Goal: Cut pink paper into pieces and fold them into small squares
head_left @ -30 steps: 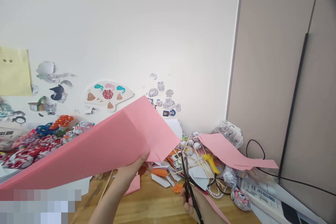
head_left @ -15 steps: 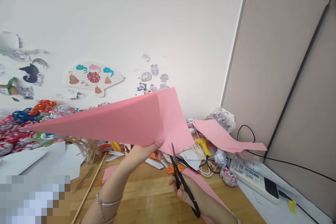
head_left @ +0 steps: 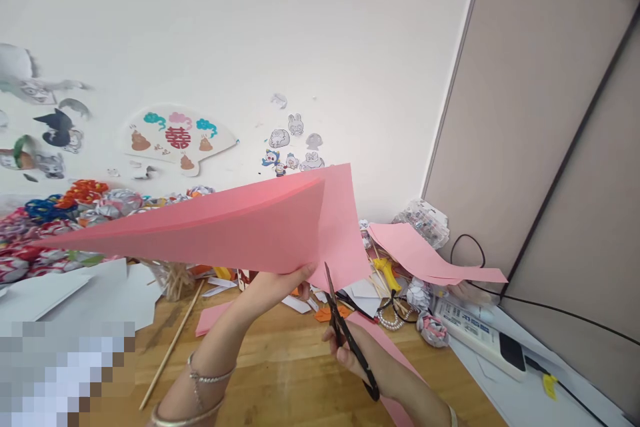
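My left hand (head_left: 283,288) pinches the lower edge of a large folded sheet of pink paper (head_left: 260,227), holding it up off the table. The paper's long folded end points left, and a flat flap stands at its right. In my right hand (head_left: 353,350) is a pair of black-handled scissors (head_left: 343,330), blades pointing up at the paper's lower edge, close beside my left fingertips. One blade lies in front of the flap. More pink paper (head_left: 385,347) lies on the table under my right wrist, and a small pink piece (head_left: 213,318) is left of my left forearm.
Pink sheets (head_left: 415,257) rest on clutter at the right, near a yellow-handled tool (head_left: 386,273), crumpled paper flowers (head_left: 433,329) and a white power strip (head_left: 480,337). A wooden stick (head_left: 173,347) lies on the table (head_left: 280,380). Paper flowers (head_left: 90,213) pile up at the left.
The pink paper's right side has shifted a little to the right and its fold has opened wider. Both hands keep nearly the same place, scissors still at the lower edge.
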The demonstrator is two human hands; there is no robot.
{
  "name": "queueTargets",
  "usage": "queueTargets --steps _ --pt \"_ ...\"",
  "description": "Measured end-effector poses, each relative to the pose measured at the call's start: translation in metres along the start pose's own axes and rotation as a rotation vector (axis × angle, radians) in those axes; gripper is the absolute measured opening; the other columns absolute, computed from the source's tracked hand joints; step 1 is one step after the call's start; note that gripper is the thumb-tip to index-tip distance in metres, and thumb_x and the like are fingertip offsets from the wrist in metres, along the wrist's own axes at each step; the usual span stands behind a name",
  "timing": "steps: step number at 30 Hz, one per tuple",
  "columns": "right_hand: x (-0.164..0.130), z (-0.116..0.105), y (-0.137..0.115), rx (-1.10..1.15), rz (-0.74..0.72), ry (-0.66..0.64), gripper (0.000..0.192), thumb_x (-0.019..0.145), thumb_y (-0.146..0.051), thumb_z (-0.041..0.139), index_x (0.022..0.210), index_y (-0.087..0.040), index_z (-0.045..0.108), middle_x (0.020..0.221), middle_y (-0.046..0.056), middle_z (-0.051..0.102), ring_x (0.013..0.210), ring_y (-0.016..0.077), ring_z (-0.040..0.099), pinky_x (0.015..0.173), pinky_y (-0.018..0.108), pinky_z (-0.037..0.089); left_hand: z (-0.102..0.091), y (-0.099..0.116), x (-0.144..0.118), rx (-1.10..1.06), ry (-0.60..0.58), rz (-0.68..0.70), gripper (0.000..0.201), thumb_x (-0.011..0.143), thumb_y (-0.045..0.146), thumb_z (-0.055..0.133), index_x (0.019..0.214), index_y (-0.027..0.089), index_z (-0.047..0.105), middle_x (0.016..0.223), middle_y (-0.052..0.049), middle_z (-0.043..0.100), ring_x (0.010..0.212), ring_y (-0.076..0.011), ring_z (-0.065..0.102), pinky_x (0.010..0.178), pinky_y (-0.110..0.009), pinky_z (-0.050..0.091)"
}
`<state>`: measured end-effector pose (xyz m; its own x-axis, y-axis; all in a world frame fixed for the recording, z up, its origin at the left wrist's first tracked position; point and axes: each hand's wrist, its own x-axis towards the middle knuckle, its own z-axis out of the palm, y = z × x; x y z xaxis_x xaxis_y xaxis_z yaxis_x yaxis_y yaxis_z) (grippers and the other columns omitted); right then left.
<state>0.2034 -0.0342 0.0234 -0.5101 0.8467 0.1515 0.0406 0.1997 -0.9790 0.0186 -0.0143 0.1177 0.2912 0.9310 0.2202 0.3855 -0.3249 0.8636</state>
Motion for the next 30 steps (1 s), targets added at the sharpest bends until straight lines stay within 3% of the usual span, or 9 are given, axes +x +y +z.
queueTargets --steps 9,16,30 --pt "0.002 -0.004 0.014 -0.148 -0.051 -0.083 0.058 0.065 -0.069 0.043 0.087 -0.017 0.053 0.071 0.002 0.044 0.059 0.0126 0.04 0.058 0.029 0.037 0.0 0.001 0.001 0.048 0.029 -0.022 0.036 0.076 0.044 0.043 0.056 0.017 0.057 0.057 -0.003 0.063 0.06 -0.0163 0.057 0.064 -0.024 0.044" --pt "0.004 -0.008 0.03 -0.168 -0.096 -0.095 0.054 0.071 -0.065 0.04 0.091 -0.017 0.052 0.073 0.004 0.048 0.062 0.0136 0.044 0.06 0.029 0.039 0.001 -0.001 0.0 0.053 0.027 -0.019 0.038 0.075 0.047 0.044 0.055 0.017 0.057 0.056 -0.002 0.063 0.059 -0.0162 0.058 0.062 -0.024 0.045" --pt "0.001 -0.01 0.027 -0.186 -0.125 -0.128 0.051 0.075 -0.061 0.038 0.096 -0.016 0.051 0.081 0.006 0.05 0.069 0.0162 0.048 0.065 0.032 0.04 0.0 -0.003 0.001 0.031 0.004 0.014 0.036 0.076 0.044 0.044 0.057 0.017 0.058 0.056 -0.002 0.062 0.06 -0.0153 0.057 0.061 -0.022 0.045"
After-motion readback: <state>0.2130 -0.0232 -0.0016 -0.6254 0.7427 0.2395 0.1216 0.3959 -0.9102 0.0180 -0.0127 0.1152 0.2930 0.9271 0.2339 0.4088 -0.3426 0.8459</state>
